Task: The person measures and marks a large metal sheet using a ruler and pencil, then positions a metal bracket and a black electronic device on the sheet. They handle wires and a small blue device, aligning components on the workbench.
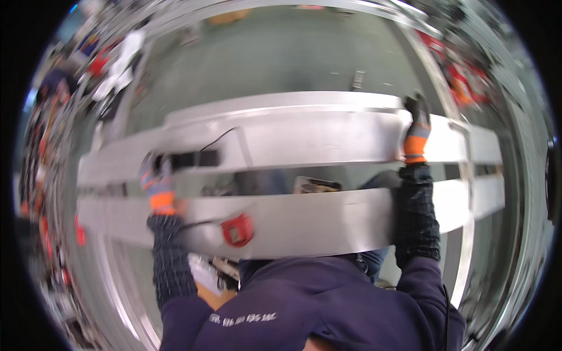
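Observation:
Long silver metal panels lie crosswise before me. My left hand (157, 178), in a grey glove with an orange cuff, is at the left end of the far panel (316, 137). It appears closed round the end of a dark oblong thing (196, 158), smeared by motion; a thin black line curves away beside it. My right hand (417, 128), in a dark glove with an orange cuff, grips the far panel's right part, fingers bent at its far edge. A red tape measure (237, 230) rests on the near panel (310, 222), nearer my left forearm.
Metal rails (466, 234) run under the panels at the sides. Through the gap between panels shows a tray of small items (317, 185). Cluttered red and orange goods (462, 82) stand far right. White sheets (120, 67) lie far left. Beyond is greenish floor (275, 52).

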The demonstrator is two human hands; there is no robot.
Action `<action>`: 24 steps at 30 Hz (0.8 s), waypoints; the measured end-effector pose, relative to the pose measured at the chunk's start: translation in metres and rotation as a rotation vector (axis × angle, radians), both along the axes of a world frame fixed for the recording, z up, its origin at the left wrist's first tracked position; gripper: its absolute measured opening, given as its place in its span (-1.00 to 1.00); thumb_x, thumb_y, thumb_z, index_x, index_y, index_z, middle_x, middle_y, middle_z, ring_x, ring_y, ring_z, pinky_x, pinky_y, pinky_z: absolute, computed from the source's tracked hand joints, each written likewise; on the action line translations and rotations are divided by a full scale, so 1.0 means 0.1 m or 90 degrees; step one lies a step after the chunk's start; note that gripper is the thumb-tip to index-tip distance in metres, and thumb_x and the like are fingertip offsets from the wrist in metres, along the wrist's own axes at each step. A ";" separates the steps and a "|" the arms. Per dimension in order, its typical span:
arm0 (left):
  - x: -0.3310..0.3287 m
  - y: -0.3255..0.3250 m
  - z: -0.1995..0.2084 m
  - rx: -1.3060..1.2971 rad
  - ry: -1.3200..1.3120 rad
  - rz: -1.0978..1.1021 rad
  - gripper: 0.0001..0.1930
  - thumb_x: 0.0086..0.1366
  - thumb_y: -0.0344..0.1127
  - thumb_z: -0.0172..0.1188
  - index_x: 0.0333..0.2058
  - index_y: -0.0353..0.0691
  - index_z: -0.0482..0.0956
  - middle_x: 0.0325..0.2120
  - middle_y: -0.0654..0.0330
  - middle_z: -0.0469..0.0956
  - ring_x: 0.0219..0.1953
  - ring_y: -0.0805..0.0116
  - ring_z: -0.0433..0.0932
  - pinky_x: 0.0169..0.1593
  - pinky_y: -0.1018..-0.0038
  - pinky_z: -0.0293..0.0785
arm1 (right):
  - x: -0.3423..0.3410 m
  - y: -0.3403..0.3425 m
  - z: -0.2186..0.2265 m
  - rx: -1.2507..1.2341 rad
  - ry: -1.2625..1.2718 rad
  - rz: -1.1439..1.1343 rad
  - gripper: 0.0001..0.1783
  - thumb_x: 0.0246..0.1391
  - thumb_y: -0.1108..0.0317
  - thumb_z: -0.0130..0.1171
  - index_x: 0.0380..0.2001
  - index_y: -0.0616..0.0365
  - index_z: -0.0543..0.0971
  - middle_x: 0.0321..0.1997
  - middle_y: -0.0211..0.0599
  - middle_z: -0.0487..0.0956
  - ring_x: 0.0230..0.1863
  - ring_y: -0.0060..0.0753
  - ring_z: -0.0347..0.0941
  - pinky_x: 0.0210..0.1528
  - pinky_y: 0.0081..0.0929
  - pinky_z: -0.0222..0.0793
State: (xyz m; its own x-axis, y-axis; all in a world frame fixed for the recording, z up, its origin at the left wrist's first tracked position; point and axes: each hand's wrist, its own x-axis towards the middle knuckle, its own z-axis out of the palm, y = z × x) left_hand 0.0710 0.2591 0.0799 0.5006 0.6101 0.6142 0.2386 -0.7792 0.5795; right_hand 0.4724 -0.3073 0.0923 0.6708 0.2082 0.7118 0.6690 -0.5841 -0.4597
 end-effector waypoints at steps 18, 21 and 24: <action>0.00 -0.11 0.12 0.032 0.141 0.028 -0.68 0.45 -0.30 0.27 0.08 -0.37 0.63 0.08 -0.07 0.63 0.10 0.03 0.59 0.23 0.24 0.47 | -1.76 0.23 0.35 0.141 0.112 0.126 -0.86 0.18 0.52 0.23 -0.20 0.27 0.67 -0.33 -0.06 0.68 -0.26 -0.01 0.64 -0.12 -0.20 0.55; -0.04 -0.05 0.11 0.069 0.167 0.033 -0.67 0.47 -0.30 0.25 0.09 -0.38 0.62 0.10 -0.07 0.62 0.13 0.02 0.57 0.25 0.21 0.46 | -1.75 0.15 0.43 0.152 0.151 0.149 -0.88 0.23 0.50 0.21 -0.21 0.27 0.67 -0.36 -0.09 0.68 -0.31 -0.05 0.64 -0.18 -0.22 0.55; -0.02 -0.14 0.17 0.137 0.175 0.004 -0.66 0.47 -0.30 0.24 0.11 -0.38 0.62 0.11 -0.08 0.61 0.16 0.00 0.56 0.26 0.18 0.45 | -1.70 0.05 0.31 0.138 0.137 0.108 -0.86 0.26 0.48 0.18 -0.19 0.27 0.68 -0.38 -0.12 0.67 -0.34 -0.07 0.63 -0.22 -0.25 0.54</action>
